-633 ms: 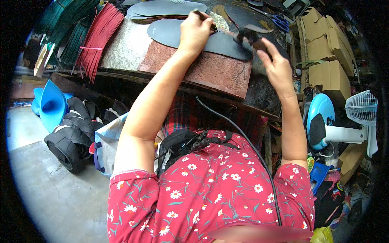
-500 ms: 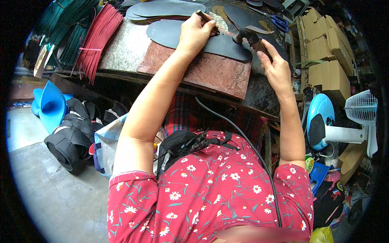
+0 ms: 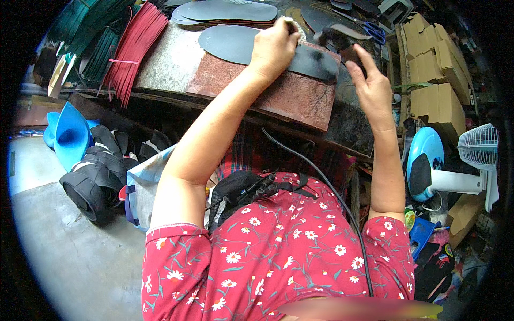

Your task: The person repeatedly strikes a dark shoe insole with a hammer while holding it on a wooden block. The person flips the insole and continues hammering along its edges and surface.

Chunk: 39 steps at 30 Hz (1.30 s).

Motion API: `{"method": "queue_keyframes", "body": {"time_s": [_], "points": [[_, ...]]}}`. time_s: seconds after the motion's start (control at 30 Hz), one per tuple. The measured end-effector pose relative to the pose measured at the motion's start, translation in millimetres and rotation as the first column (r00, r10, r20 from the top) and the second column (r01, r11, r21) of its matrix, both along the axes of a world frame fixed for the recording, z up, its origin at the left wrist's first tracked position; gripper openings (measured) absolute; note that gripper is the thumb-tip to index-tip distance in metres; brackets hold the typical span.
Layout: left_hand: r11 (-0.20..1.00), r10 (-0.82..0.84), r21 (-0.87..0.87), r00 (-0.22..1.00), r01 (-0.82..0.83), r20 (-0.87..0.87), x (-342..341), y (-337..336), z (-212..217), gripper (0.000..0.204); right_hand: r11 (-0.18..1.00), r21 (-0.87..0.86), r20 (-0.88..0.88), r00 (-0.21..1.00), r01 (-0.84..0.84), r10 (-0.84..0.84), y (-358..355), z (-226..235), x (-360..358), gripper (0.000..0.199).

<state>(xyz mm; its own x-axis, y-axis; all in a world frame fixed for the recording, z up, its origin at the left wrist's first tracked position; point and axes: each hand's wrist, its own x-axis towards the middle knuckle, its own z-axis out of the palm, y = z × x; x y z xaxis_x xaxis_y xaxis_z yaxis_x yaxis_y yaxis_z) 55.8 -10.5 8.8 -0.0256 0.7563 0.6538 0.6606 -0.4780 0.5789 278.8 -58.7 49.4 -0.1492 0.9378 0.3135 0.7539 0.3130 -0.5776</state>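
Dark sole point(image 3: 243, 45) is being pinned by the fisted left hand point(image 3: 274, 49) gripping a small tool, while the right hand point(image 3: 369, 83), clasping a hammer point(image 3: 337, 40), is risking a finger strike.

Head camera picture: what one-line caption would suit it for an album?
Left hand presses a dark sole on a stone slab; right hand grips a dark tool.
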Motion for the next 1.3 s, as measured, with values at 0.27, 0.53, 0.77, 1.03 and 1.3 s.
{"method": "queue_keyframes", "body": {"time_s": [0.27,0.53,0.77,1.03,1.3], "points": [[0.971,-0.048,-0.157,0.790,0.181,0.611,-45,10,1,0.011,0.999,0.021,0.182,0.982,0.047,-0.050,2,-16,5,0.044],[0.959,0.012,-0.254,0.879,0.125,0.478,-51,12,-7,0.019,0.981,0.077,-0.177,0.966,-0.177,0.188,0,41,3,0.041],[0.993,0.116,0.037,0.965,-0.110,-0.237,-26,6,5,0.019,0.967,0.157,-0.396,0.884,-0.200,0.247,0,62,-35,0.044],[0.943,0.032,-0.275,0.776,0.185,0.630,-35,14,-4,0.013,1.000,-0.008,0.182,0.983,0.015,-0.013,12,-16,6,0.045],[0.997,0.060,-0.037,0.996,-0.062,-0.063,-28,6,2,0.020,0.963,0.241,-0.376,0.904,-0.120,0.206,-6,60,-9,0.040]]}}
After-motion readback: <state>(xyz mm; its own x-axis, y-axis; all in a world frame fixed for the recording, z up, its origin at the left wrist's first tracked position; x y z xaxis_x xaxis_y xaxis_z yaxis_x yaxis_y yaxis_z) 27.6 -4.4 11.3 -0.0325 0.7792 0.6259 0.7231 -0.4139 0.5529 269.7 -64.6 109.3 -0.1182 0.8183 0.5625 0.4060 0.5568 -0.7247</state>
